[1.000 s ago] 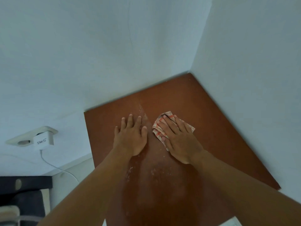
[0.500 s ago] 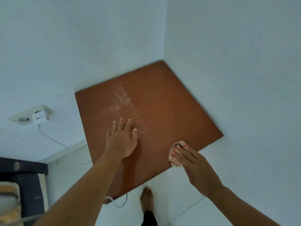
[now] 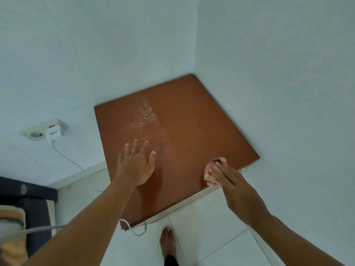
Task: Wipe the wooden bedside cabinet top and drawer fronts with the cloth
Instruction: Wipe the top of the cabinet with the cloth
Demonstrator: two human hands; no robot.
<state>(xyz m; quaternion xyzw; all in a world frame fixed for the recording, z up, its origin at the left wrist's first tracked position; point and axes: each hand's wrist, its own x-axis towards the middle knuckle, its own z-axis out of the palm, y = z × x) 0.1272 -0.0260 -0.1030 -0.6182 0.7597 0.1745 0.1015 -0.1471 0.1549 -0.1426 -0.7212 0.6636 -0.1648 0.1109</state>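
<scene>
The brown wooden cabinet top [image 3: 192, 120] sits in the room's corner, seen from above, with a pale dusty streak [image 3: 148, 120] running down its middle. My left hand [image 3: 136, 164] rests flat on the top with fingers spread, holding nothing. My right hand [image 3: 234, 187] presses a crumpled orange-and-white checked cloth [image 3: 210, 169] onto the near right edge of the top. The drawer fronts are hidden below the top.
White walls meet behind the cabinet. A wall socket with a white charger [image 3: 54, 132] is at the left, its cable [image 3: 84, 175] trailing down to the floor. My bare foot [image 3: 168, 240] stands on white tiles. A dark bed edge [image 3: 25, 191] lies at the lower left.
My right hand has dragged the cloth from the middle of the top to its near right edge. My left hand stayed flat on the top. My view has pulled back.
</scene>
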